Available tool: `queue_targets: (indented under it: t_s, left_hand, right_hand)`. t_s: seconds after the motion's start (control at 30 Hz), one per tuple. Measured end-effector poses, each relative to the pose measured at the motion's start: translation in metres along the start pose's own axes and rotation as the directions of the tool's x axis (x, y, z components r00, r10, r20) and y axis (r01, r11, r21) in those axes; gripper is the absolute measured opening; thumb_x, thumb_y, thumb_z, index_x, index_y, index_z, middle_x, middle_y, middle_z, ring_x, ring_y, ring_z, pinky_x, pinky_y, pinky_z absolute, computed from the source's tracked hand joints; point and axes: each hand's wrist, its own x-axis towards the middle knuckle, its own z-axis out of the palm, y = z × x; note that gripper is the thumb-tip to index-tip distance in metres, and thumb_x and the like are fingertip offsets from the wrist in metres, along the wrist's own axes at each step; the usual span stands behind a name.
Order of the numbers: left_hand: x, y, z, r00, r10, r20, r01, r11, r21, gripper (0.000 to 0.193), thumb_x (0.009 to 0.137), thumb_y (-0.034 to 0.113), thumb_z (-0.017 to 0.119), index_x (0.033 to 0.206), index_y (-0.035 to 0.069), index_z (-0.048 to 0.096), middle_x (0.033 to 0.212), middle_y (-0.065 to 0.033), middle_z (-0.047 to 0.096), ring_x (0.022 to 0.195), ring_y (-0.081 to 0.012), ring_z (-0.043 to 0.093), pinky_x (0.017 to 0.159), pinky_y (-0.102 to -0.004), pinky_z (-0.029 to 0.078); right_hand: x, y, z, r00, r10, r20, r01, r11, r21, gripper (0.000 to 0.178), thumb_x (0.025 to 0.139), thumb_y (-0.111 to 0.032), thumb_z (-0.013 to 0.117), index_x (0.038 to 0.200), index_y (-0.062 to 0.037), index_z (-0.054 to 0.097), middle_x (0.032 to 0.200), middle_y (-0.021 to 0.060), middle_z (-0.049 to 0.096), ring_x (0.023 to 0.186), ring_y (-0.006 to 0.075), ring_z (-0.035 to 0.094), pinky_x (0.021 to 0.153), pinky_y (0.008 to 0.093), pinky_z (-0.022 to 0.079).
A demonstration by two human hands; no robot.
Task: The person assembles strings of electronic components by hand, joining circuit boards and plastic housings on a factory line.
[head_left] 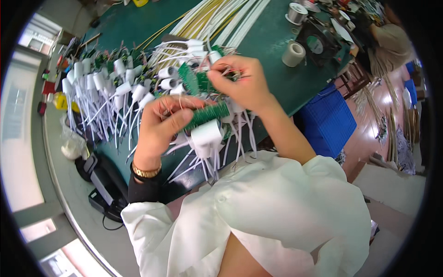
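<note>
My left hand point(164, 122) is closed on a long green circuit board point(208, 115), thumb on top and fingers around its left end. Thin pale and reddish wires run over that hand. Just beyond the board my right hand point(242, 85) is pinched, with thin reddish wires point(233, 72) at its fingertips; what exactly it grips is too small to make out. Beside it another green board point(188, 77) stands tilted among white cylindrical holders with white cables. A larger white cylinder point(207, 133) lies directly below the held board, cables hanging toward me.
Many white cylinders with cables point(99, 81) crowd the green table point(281, 34) on the left. Long white and yellow strips point(221, 21) lie at the back. Wire spools point(294, 54) and a black fan point(318, 42) are at right. A blue crate point(330, 121) stands beside the table.
</note>
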Motion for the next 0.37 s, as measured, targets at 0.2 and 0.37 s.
queue_targets:
  t_s: [0.2,0.37]
  left_hand:
    - [0.008,-0.013,-0.056,0.990,0.021,-0.137,-0.031,0.997,-0.068,0.036,0.084,0.005,0.061,0.118,-0.005,0.053,0.104,-0.0120,0.064,0.097,-0.0159,0.060,0.088,-0.0278,0.045]
    - [0.021,-0.044,-0.061,0.722,0.668,-0.180,0.130,0.125,0.984,0.062,0.086,0.017,0.062,0.137,-0.001,0.031,0.143,-0.0223,0.030,0.128,-0.0352,0.036,0.107,-0.0377,0.028]
  right_hand:
    - [0.006,0.010,-0.023,0.949,0.260,0.178,-0.285,0.949,0.133,0.006,0.078,-0.004,0.068,0.083,-0.0001,0.066,0.077,0.0006,0.063,0.070,0.0044,0.055,0.060,0.0206,0.045]
    - [0.010,0.008,-0.034,0.927,0.311,0.207,-0.364,0.876,0.315,0.011,0.079,-0.005,0.069,0.089,-0.0024,0.068,0.081,0.0018,0.064,0.070,0.0068,0.056,0.065,0.0216,0.046]
